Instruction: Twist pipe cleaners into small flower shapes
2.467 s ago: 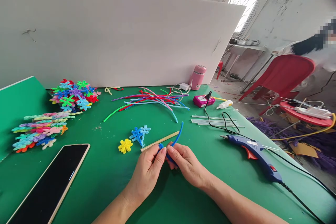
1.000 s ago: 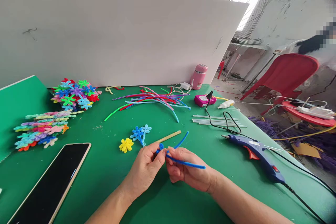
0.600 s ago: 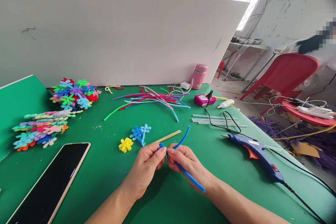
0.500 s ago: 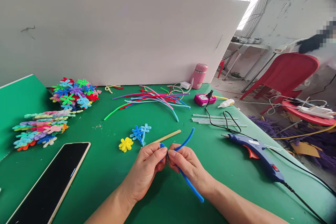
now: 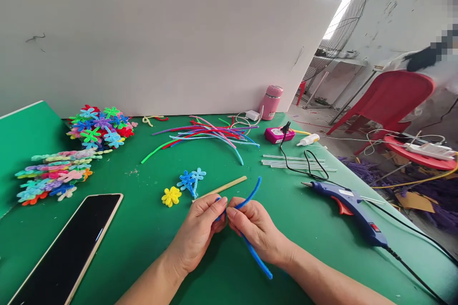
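A blue pipe cleaner (image 5: 258, 258) runs through the fingers of my right hand (image 5: 255, 226), one end curving up and the other pointing down toward me. My left hand (image 5: 202, 228) pinches a small bent blue portion beside it, mostly covered by thumb and fingers. Both hands are closed, with fingertips nearly touching. Just beyond them lie a thin wooden stick (image 5: 229, 184), a blue pipe-cleaner flower (image 5: 186, 181) with a light-blue piece (image 5: 196, 177), and a yellow flower (image 5: 171, 197).
Loose pipe cleaners (image 5: 203, 134) lie farther back. Finished flowers (image 5: 102, 126) are heaped at left, near a phone (image 5: 67, 248). On the right are a glue gun (image 5: 348, 209), clear glue sticks (image 5: 293, 163), a magenta box (image 5: 277, 135) and a pink bottle (image 5: 272, 103).
The blue pipe cleaner's free ends have swung slightly left with a small turn of my right hand. Less of the blue bend shows above my left thumb.
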The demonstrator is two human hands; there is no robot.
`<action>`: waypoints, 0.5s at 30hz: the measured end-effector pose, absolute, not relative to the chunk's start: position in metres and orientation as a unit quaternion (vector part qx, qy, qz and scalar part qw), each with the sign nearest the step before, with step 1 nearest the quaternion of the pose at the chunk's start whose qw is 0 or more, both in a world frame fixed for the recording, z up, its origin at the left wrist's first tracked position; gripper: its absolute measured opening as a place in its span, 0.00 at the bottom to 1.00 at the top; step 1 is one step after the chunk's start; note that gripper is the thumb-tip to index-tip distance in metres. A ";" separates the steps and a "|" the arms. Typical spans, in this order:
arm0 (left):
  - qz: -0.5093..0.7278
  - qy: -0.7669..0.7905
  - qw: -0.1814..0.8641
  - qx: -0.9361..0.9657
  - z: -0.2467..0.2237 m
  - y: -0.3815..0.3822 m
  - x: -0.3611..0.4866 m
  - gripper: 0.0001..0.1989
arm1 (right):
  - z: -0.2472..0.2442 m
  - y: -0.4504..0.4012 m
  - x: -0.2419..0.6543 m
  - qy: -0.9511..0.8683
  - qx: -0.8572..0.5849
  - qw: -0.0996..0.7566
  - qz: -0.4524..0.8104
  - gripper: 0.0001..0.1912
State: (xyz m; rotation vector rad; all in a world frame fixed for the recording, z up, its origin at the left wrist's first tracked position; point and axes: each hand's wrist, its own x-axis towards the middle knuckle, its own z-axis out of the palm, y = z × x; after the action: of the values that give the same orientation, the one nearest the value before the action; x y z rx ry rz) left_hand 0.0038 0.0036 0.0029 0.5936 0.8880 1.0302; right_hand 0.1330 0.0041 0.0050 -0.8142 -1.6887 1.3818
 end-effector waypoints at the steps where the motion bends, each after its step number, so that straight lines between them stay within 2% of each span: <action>1: 0.476 0.407 0.735 0.261 0.004 0.003 0.004 0.12 | 0.006 0.003 0.133 -0.675 -0.321 0.396 0.533 0.19; 5: 0.474 0.401 0.740 0.257 0.006 0.004 0.004 0.13 | 0.007 0.000 0.134 -0.698 -0.334 0.390 0.499 0.16; 11: 0.444 0.350 0.777 0.277 0.002 0.006 0.000 0.17 | 0.002 0.006 0.134 -0.674 -0.359 0.411 0.499 0.21; 15: 0.447 0.359 0.761 0.303 0.001 0.005 0.001 0.12 | -0.002 0.007 0.135 -0.662 -0.359 0.406 0.518 0.21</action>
State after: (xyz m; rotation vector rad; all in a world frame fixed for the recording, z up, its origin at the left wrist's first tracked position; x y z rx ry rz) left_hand 0.0006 0.0051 0.0006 0.6602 0.7808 0.9726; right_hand 0.1351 0.0069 -0.0019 -0.9050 -1.6687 1.3070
